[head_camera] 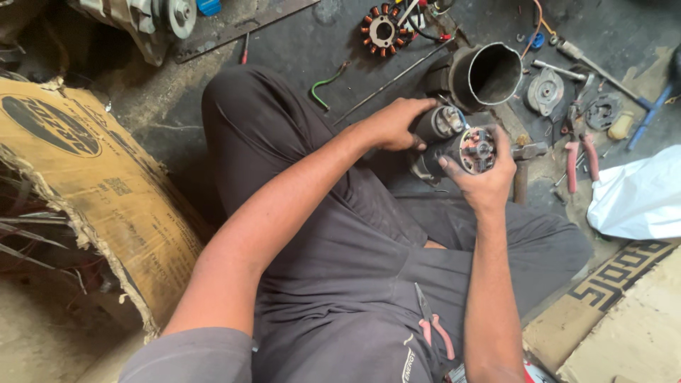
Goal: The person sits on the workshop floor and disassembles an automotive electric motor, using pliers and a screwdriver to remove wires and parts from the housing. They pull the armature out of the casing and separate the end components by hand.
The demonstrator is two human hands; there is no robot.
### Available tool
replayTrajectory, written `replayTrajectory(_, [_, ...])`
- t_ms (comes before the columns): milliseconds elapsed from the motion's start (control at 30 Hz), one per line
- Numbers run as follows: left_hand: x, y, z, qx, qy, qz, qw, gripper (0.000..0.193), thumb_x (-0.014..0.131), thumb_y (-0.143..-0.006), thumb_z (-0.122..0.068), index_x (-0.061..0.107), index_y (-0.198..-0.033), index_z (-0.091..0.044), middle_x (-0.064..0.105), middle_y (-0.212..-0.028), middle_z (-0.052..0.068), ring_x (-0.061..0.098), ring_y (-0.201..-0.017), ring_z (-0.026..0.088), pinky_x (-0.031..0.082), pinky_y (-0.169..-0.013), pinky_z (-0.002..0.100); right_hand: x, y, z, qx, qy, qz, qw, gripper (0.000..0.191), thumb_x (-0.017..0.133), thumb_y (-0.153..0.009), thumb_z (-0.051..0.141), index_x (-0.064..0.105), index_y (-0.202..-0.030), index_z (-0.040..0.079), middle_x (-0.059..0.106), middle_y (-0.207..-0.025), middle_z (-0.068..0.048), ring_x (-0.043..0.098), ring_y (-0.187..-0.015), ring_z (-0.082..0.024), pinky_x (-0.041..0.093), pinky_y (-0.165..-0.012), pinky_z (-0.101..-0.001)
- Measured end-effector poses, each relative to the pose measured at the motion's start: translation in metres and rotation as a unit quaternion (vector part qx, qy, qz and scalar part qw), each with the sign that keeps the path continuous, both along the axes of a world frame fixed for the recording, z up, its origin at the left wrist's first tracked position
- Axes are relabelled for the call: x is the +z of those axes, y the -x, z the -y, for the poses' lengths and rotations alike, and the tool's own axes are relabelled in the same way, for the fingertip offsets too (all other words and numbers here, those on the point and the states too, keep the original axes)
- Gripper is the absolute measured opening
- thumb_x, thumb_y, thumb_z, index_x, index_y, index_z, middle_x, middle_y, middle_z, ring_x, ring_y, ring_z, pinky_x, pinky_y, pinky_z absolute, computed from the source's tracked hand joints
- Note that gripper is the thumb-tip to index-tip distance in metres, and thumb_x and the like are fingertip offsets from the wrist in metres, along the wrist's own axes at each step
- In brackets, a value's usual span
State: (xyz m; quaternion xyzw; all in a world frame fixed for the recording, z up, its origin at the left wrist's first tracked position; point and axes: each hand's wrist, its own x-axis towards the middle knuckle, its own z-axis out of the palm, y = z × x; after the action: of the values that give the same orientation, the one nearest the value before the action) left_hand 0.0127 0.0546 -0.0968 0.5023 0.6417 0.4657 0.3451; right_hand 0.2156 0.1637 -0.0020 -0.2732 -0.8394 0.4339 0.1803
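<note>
Item: starter motor (454,142), dark greasy cylinder, copper-and-grey brush end facing us, at 1 o'clock above our knees. Our left hand (397,124) clasps its rear; our right hand (486,177) grips the front. Steel tube (489,74) lies at 12 o'clock on the floor

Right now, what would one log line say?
left hand: grips motor part | right hand: holds armature | hammer beside

Right hand (486,177) covers most of the motor part (474,150), only its end face shows. Left hand (397,124) hides the back of the cylinder (441,122). Alternator (145,18) cut off at top edge. Pliers (434,328) partly tucked in a pocket, probably. Small bits at upper right too tiny to tell.
</note>
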Motion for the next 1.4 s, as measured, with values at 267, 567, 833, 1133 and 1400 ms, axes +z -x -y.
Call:
replayTrajectory(267, [0.004,0.000,0.000,-0.006,-0.013,0.037,0.999,0.080,0.093,-0.066,-0.014,0.056,-0.137,-0.005,0.070,-0.127,0.019,0.065,-0.123,0.036,0.053,-0.101,0.041,0.001,-0.003,0.007,-0.031,0.028,-0.008,0.999,0.075,0.097,-0.076,0.013,0.054,-0.135,-0.005,0.064,-0.119,-0.009,0.062,-0.107,-0.014,0.054,-0.098,-0.0298])
replayTrajectory(567, [-0.002,0.005,-0.012,-0.015,-0.033,0.035,0.999,0.085,0.091,-0.062,-0.008,0.054,-0.139,-0.006,0.068,-0.128,0.019,0.064,-0.122,0.036,0.053,-0.099,0.040,0.003,0.004,0.010,-0.077,-0.006,-0.040,0.996,0.070,0.097,-0.082,0.013,0.055,-0.135,-0.006,0.067,-0.121,-0.008,0.065,-0.109,-0.014,0.054,-0.099,-0.0284])
replayTrajectory(833, [-0.004,0.000,-0.015,-0.015,-0.050,0.038,0.998,0.084,0.086,-0.062,-0.004,0.053,-0.140,-0.006,0.070,-0.127,0.019,0.066,-0.122,0.035,0.055,-0.098,0.039,0.000,-0.006,-0.004,-0.072,0.071,-0.021,0.995,0.066,0.093,-0.081,0.012,0.057,-0.134,-0.005,0.065,-0.119,-0.006,0.063,-0.105,-0.013,0.053,-0.097,-0.0271])
replayTrajectory(1133, [0.002,0.001,-0.015,-0.020,-0.023,0.036,0.999,0.086,0.088,-0.058,-0.002,0.055,-0.137,-0.008,0.070,-0.124,0.017,0.066,-0.119,0.035,0.055,-0.094,0.039,-0.004,-0.014,-0.015,-0.030,0.104,-0.026,0.994,0.074,0.093,-0.079,0.017,0.055,-0.138,-0.004,0.062,-0.124,-0.006,0.062,-0.112,-0.014,0.053,-0.101,-0.0279])
replayTrajectory(1400, [0.002,0.001,-0.016,-0.016,-0.009,0.040,0.999,0.088,0.089,-0.058,-0.003,0.055,-0.138,-0.009,0.070,-0.124,0.017,0.067,-0.119,0.034,0.055,-0.094,0.038,0.000,-0.013,-0.016,-0.014,0.096,-0.021,0.995,0.073,0.093,-0.080,0.014,0.055,-0.140,-0.003,0.062,-0.125,-0.006,0.062,-0.113,-0.014,0.052,-0.103,-0.0275])
